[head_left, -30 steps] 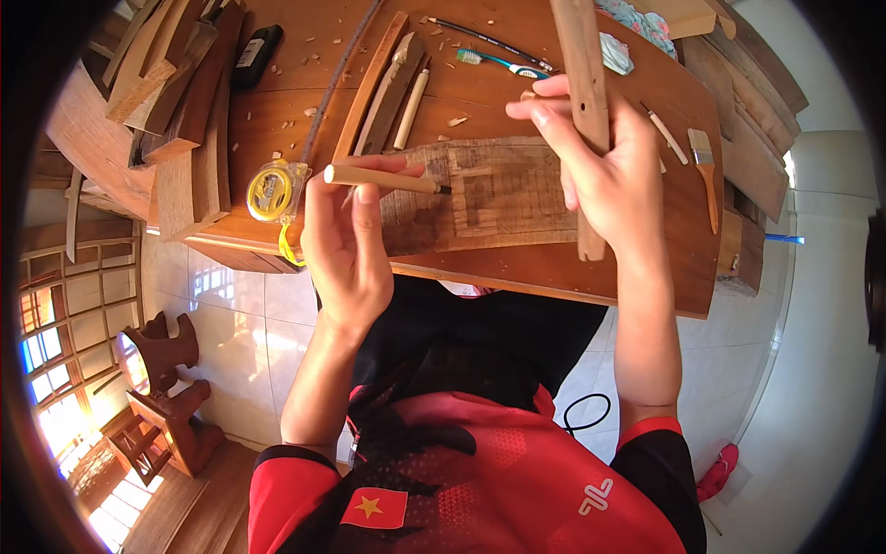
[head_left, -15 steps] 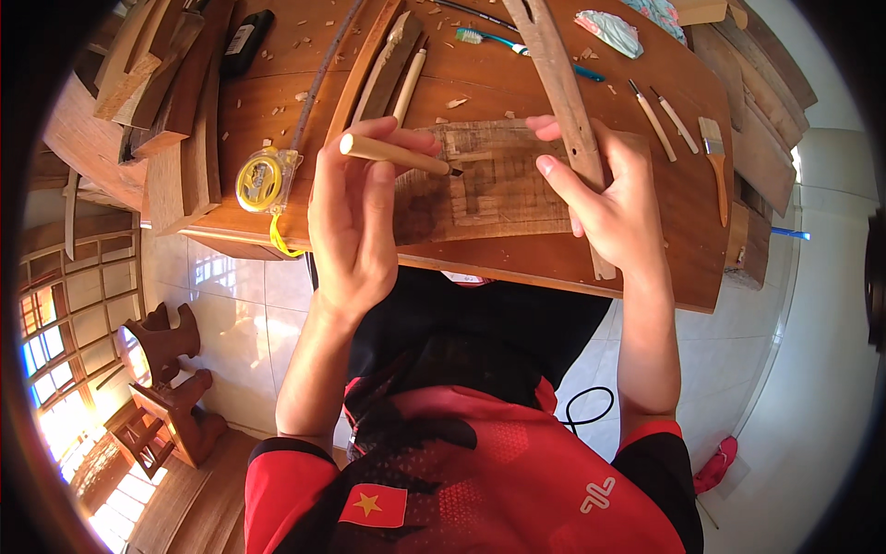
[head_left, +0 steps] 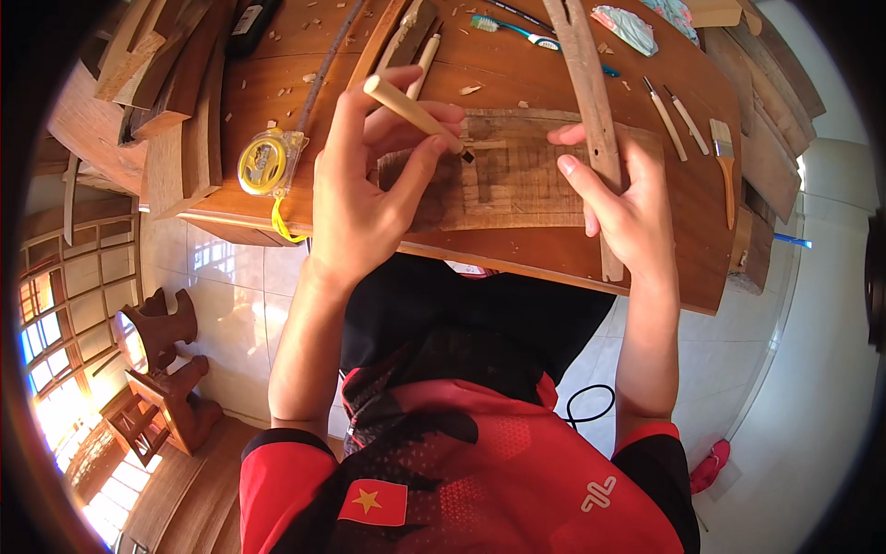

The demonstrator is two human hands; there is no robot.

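Between the thumb and fingers of my left hand is a carving chisel with a pale round wooden handle. Its short dark tip points down and to the right, over a flat brown board with carved recessed lines. Whether the tip touches the board I cannot tell. My right hand is closed around a long, weathered wooden stick. The stick runs from the far edge of the view down past the board's near edge, upright in the picture. Part of the board is hidden behind both hands.
On the table lie a tape measure, a toothbrush, two slim carving tools, a paintbrush and scattered wood chips. Stacked planks flank the left side, with more wood at the right.
My left hand has turned, tilting the chisel more steeply, with its tip shifted slightly right and up. My right hand still holds the stick; it appears a little further right as the view shifts.
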